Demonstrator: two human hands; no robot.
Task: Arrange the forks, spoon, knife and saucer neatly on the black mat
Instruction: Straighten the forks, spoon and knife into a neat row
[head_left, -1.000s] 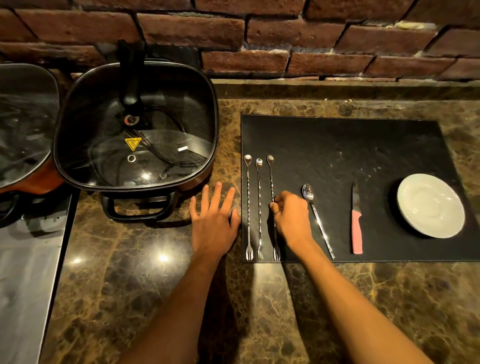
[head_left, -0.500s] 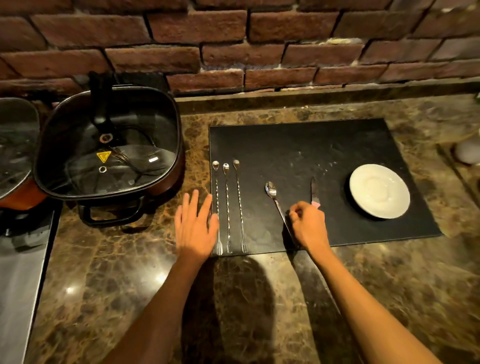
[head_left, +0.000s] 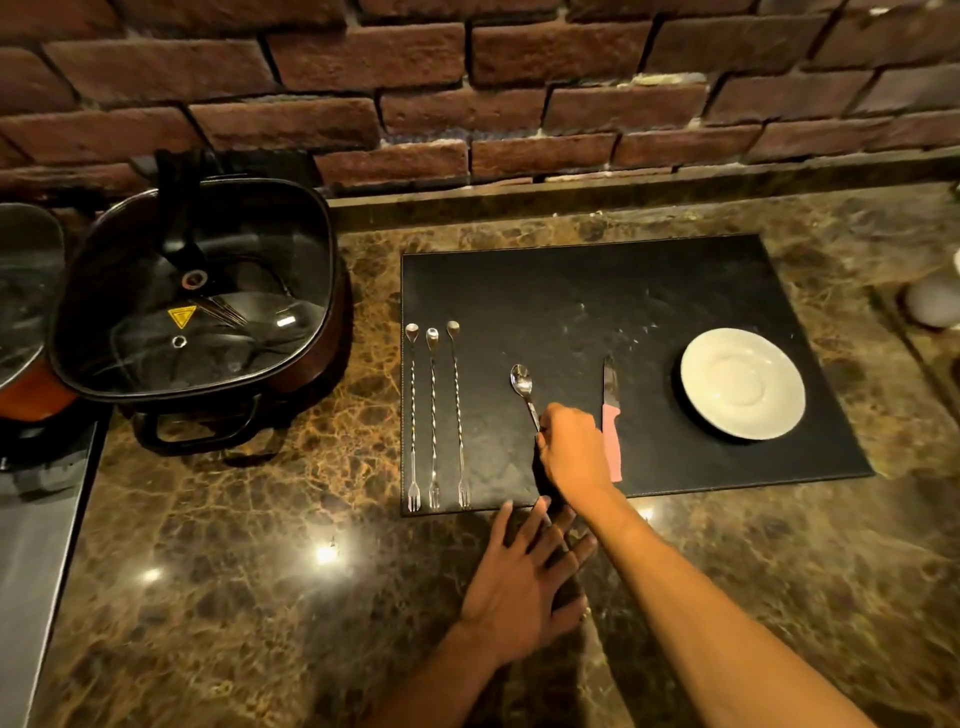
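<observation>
A black mat (head_left: 597, 291) lies on the marble counter. Three long twisted forks (head_left: 434, 415) lie side by side along its left edge, tines toward me. A silver spoon (head_left: 522, 382) lies near the middle, its handle under my right hand (head_left: 574, 452), whose fingers pinch the handle. A pink-handled knife (head_left: 610, 410) lies just right of that hand, blade pointing away. The white saucer (head_left: 743, 384) sits at the mat's right. My left hand (head_left: 524, 582) rests flat with fingers spread on the counter below the mat's front edge.
A square pan with a glass lid (head_left: 202, 296) stands left of the mat, with a second lidded pot (head_left: 26, 312) at the far left. A brick wall (head_left: 467, 93) runs behind. A white rounded object (head_left: 935, 301) sits at the right edge.
My right hand has moved from the rightmost fork to the spoon's handle. My left hand has slid from beside the forks to the counter below the mat. The view has shifted right.
</observation>
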